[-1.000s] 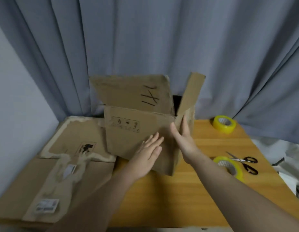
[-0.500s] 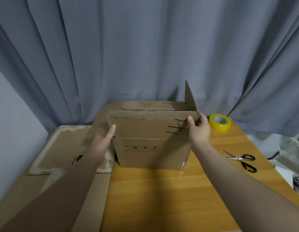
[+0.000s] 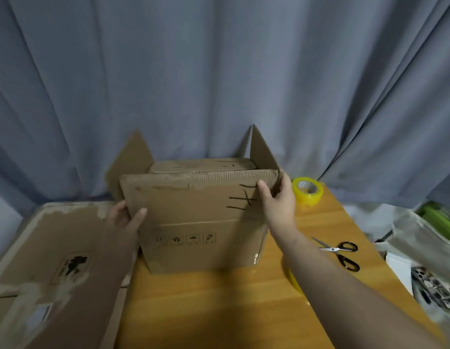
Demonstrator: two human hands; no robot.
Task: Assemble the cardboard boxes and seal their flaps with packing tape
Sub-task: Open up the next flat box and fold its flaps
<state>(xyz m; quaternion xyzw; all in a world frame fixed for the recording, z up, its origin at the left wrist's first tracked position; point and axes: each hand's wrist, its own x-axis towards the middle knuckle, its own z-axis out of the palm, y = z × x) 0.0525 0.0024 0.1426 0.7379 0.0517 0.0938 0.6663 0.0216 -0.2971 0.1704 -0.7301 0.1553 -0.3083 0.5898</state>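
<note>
Here, flat cardboard (image 3: 55, 248) lies on the left of the table (image 3: 219, 311). The left hand (image 3: 125, 217) pinches the left edge of the near flap (image 3: 188, 202) of the box (image 3: 201, 248), thumb on the front, fingers curled behind, forearm reaching in from the lower left. The box stands mid-table, its side flaps upright. The right hand (image 3: 277, 202) grips the flap's top right corner, thumb in front, fingers wrapped round the edge, arm stretched from the lower right. Tape (image 3: 307, 191) and scissors (image 3: 339, 253) lie to the right.

Left hand (image 3: 127, 219) and right hand (image 3: 277, 201) grip the near flap (image 3: 193, 200) of a cardboard box (image 3: 203, 245) on the counter (image 3: 219, 306); a tape roll (image 3: 307, 190) sits just beyond the right hand, scissors (image 3: 341, 253) beside its forearm.
</note>
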